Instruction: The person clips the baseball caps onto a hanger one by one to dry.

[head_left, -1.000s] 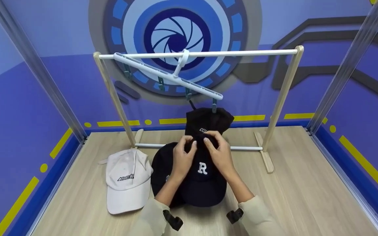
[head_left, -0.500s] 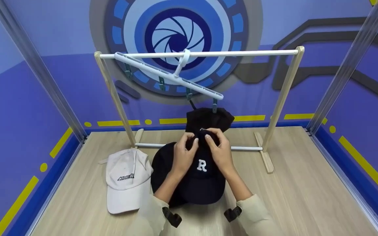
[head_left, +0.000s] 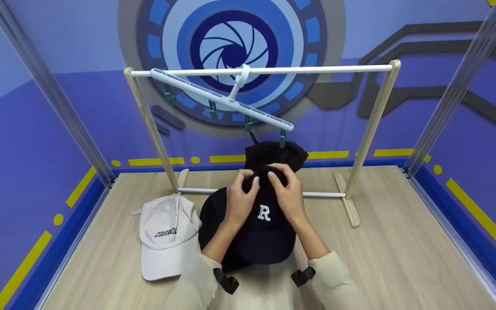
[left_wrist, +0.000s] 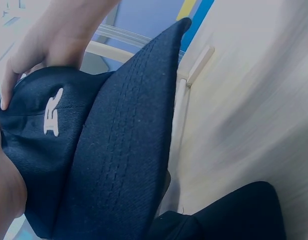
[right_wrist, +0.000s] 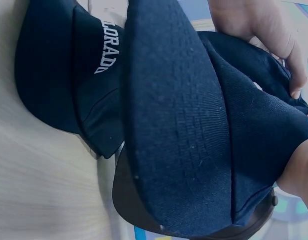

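Observation:
Both hands hold a dark navy baseball cap [head_left: 269,247] with a white R, its brim toward me. My left hand [head_left: 240,198] pinches the top of its crown on the left, thumb in front. Opposite it, my right hand [head_left: 290,196] pinches the crown's right side the same way. The left wrist view shows the cap's brim [left_wrist: 129,130] raised over the table. Behind the held cap, another black cap [head_left: 274,154] hangs from a green clip [head_left: 282,140] at the near right end of a light-blue hanger [head_left: 205,91].
A wooden rack with a white rail [head_left: 317,69] carries the hanger, which has more clips [head_left: 212,110] along it. On the table [head_left: 403,241], a white cap [head_left: 168,234] lies at the left. Beside it sits a black cap [right_wrist: 49,75] with white lettering, partly covered by my left arm.
Both hands have moved the navy cap slightly up and away from me, so its crown now covers the hanging cap's lettering. The hanger and the white cap stay put.

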Demonstrator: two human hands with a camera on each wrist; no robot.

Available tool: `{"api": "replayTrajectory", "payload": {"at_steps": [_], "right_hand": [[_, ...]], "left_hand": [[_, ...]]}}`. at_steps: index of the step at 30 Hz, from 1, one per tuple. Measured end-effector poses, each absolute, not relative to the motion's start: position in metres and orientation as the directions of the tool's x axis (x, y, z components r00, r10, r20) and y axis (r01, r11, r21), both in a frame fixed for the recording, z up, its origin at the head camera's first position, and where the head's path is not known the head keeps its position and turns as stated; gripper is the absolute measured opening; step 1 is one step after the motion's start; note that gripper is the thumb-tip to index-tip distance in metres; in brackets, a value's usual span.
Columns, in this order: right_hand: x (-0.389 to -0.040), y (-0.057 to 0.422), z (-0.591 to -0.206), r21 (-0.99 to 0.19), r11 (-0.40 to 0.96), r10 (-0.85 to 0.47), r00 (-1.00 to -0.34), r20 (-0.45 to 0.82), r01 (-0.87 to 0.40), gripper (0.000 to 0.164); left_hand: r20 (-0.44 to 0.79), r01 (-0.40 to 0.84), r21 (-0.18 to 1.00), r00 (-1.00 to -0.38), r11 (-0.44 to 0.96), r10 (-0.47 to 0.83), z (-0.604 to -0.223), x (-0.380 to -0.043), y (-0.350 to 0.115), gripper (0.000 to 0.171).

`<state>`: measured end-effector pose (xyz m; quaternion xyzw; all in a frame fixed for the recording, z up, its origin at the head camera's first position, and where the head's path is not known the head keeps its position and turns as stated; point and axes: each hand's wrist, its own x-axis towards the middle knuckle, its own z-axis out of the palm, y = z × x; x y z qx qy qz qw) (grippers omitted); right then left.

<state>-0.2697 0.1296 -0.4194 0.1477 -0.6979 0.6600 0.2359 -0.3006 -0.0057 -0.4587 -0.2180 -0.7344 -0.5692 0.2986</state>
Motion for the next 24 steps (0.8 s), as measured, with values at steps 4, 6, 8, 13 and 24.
{"api": "replayTrajectory", "payload": {"at_steps": [4,6,8,13,24], "right_hand": [[-0.270,0.130,-0.415,-0.850,0.091,0.107,-0.844,0.526,-0.519,0.022],[-0.270,0.130,-0.413,-0.850,0.085,0.111,-0.843,0.526,-0.520,0.022],[-0.270,0.131,-0.411,-0.852,0.065,0.115,-0.844,0.524,-0.520,0.022],[-0.272,0.131,-0.407,-0.851,0.041,0.124,-0.843,0.524,-0.523,0.023],[-0.278,0.131,-0.402,-0.812,0.104,0.156,-0.797,0.584,-0.575,0.023]], "left_hand": [[0.680,0.653,0.711,-0.733,0.262,-0.017,-0.453,-0.302,-0.005,0.008],[0.680,0.653,0.710,-0.733,0.264,-0.017,-0.450,-0.302,-0.005,0.008],[0.690,0.662,0.700,-0.723,0.266,-0.015,-0.447,-0.304,-0.004,0.009],[0.707,0.675,0.678,-0.708,0.291,-0.004,-0.435,-0.301,-0.003,0.011],[0.721,0.686,0.650,-0.693,0.325,0.021,-0.428,-0.311,-0.001,0.011]]}}
